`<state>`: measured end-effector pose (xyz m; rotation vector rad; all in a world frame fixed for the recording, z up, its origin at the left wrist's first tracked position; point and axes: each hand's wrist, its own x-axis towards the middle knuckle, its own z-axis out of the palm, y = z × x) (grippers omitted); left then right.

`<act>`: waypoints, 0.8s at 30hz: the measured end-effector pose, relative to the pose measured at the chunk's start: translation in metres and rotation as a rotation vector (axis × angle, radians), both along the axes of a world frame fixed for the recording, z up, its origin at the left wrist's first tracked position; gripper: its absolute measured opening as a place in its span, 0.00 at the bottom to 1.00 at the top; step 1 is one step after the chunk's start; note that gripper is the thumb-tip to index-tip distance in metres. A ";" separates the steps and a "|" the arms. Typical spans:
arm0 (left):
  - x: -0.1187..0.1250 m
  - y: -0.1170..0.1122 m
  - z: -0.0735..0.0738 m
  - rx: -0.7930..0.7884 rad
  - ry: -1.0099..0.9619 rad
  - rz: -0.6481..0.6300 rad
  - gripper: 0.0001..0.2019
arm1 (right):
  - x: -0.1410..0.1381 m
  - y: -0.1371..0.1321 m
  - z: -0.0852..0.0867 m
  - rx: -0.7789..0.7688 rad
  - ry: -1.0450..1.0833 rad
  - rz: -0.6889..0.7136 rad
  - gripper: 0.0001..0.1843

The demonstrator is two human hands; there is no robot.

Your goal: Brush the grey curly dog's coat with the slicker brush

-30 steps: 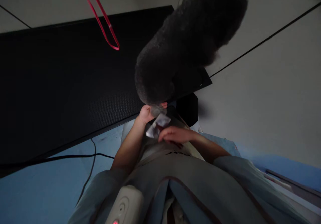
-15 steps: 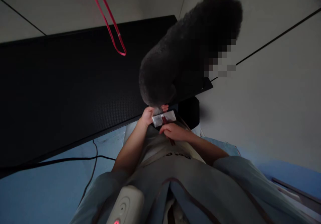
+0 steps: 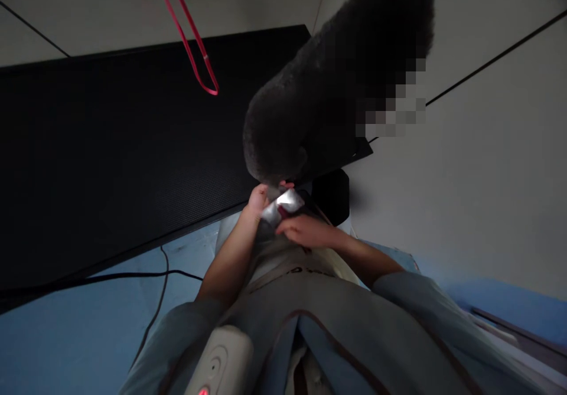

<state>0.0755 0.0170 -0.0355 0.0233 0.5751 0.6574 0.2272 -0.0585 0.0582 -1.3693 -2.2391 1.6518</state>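
A dark grey, fluffy dog [image 3: 283, 117] is on the black table, its rear end toward me and its head at the upper right. My left hand [image 3: 259, 200] is at the near end of its rear, thumb and fingers closed around a tuft of grey fur; whether that is a leg or the tail, I cannot tell. In my right hand [image 3: 305, 231] is a slicker brush [image 3: 287, 201] with a wide silvery-white head and a dark red handle. The brush head is tilted and slightly blurred, close against the fur by my left hand.
The black ribbed table [image 3: 133, 147] stretches to the left. A pink looped leash [image 3: 195, 41] hangs above it. A black object [image 3: 331, 197] stands beside the table's near right corner. Dark cables [image 3: 163, 274] cross the lower left. A pale device [image 3: 224, 356] hangs at my chest.
The brush head has turned, its right end rising and its left end dropping, and it has shifted slightly left with my right hand. My left hand keeps its hold.
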 end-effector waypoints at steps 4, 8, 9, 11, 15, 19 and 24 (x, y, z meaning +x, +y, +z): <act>0.000 0.001 0.002 0.006 -0.014 0.010 0.20 | 0.005 -0.003 -0.009 0.046 -0.131 -0.066 0.20; 0.002 0.001 0.003 -0.002 0.007 0.060 0.18 | 0.005 -0.008 -0.012 -0.080 -0.051 0.083 0.19; 0.001 0.001 0.002 -0.015 0.017 0.066 0.17 | 0.003 -0.006 -0.011 -0.028 -0.011 0.034 0.19; 0.001 0.001 0.002 -0.035 0.039 0.064 0.16 | 0.000 -0.001 -0.011 0.108 -0.004 -0.105 0.20; 0.000 -0.003 0.003 0.010 0.042 0.011 0.15 | 0.000 -0.005 -0.010 0.061 -0.128 -0.151 0.18; 0.000 -0.007 0.007 0.007 0.081 -0.032 0.12 | 0.003 -0.020 -0.002 -0.117 0.031 -0.077 0.18; -0.004 -0.003 0.017 -0.087 0.182 0.015 0.15 | 0.001 -0.031 0.000 -0.014 -0.034 -0.168 0.18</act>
